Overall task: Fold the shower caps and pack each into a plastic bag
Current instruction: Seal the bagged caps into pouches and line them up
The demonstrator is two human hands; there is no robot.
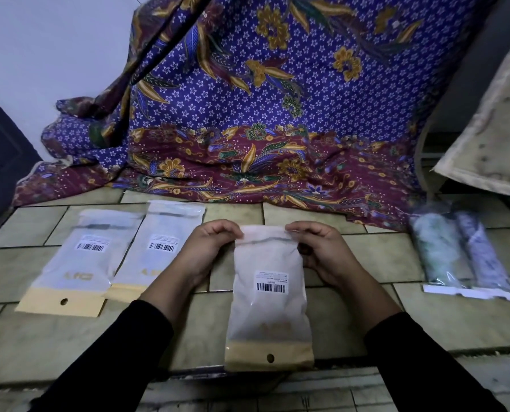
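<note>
frosted plastic bag (268,289) upright over the tiled floor (366,322), top corners pinched between fingers of left hand (209,248) and right hand (322,251)

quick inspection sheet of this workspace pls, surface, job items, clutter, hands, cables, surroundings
surface: tiled floor, beige tiles, dim light
job's things: frosted bag with barcode held at its top edge; two similar bags lying flat at left; two packed clear sleeves at right
clutter: nothing seen
hands: left hand and right hand pinch the held bag's top corners
cables: nothing seen
surroundings: purple floral cloth draped behind; worn cushion at right
</note>
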